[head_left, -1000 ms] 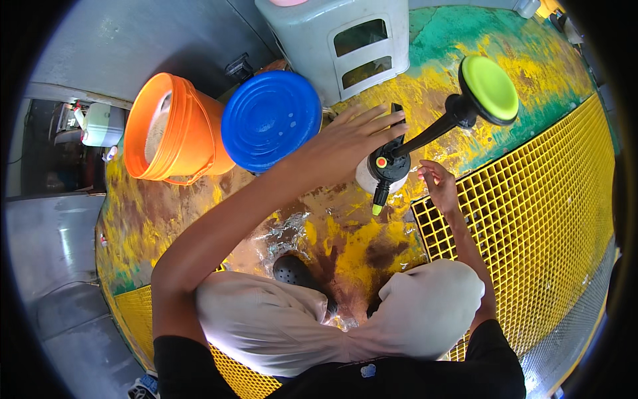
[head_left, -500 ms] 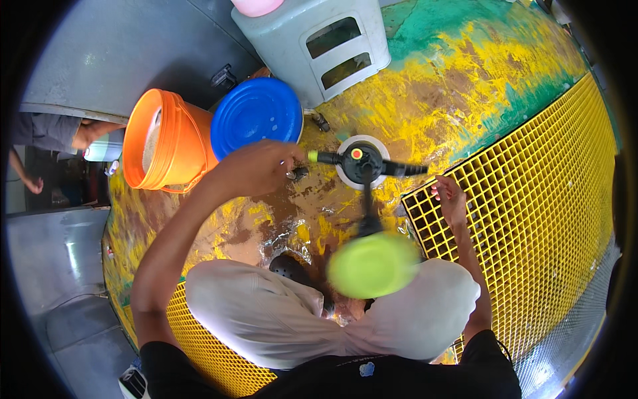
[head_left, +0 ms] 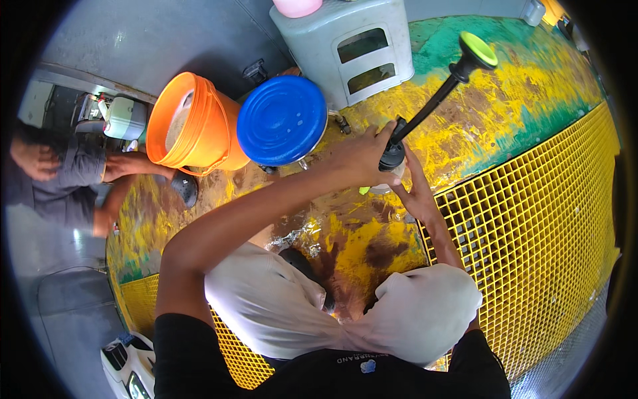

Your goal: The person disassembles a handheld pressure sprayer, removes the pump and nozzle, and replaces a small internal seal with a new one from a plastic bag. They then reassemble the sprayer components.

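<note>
My left hand (head_left: 362,159) is closed around the black plastic head of the pump sprayer (head_left: 393,157), which is over the floor (head_left: 352,266) in front of my knees. My right hand (head_left: 419,196) is at its pale body, thumb and fingers apart; whether they press on it I cannot tell. The smooth black rod ends in a round, lime-green knob (head_left: 480,50). The floor is wet in places, with worn yellow and green paint; the grating (head_left: 525,199) at right has small square holes. Near the glossy orange bucket (head_left: 226,126) stands a round blue stool (head_left: 282,120).

Half a second ago, the knob was blurred near my knees and my left hand was at the nozzle; now the rod points away from me. My right hand was then apart from the sprayer's body. A co-worker's leg (head_left: 136,164) now reaches beside the bucket.
</note>
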{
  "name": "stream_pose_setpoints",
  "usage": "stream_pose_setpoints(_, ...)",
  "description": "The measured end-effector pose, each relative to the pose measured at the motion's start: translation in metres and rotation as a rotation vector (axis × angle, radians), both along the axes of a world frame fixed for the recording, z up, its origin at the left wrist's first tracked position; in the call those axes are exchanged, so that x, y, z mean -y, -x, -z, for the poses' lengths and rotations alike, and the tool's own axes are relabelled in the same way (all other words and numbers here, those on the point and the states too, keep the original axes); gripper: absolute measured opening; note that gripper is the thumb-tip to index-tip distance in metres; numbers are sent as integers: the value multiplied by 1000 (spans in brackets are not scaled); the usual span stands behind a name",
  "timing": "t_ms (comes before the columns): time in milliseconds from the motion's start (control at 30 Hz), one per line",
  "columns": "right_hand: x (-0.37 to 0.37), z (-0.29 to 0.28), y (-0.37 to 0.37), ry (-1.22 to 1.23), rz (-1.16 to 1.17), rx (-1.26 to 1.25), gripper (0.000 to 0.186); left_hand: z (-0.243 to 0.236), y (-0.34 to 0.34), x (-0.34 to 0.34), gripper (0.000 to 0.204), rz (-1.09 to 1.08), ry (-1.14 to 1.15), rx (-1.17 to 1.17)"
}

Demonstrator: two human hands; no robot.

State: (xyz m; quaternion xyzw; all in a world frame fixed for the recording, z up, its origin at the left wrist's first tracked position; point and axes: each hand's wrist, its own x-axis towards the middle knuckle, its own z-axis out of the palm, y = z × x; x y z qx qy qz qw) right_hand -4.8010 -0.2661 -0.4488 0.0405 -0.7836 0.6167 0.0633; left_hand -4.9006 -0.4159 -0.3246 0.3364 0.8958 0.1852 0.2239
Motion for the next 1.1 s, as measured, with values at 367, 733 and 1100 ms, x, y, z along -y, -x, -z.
stream_pose_setpoints(367,-19,-52,21,100,201,3,50,-133,41,57,70,-260,-588,108)
stream_pose_setpoints(733,-27,-184,43,-77,59,-219,37,-113,65,120,84,-312,-1061,461)
stream_pose_setpoints(1100,-56,-209,21,375,44,-50,72,-84,73,132,66,-310,-1455,1017)
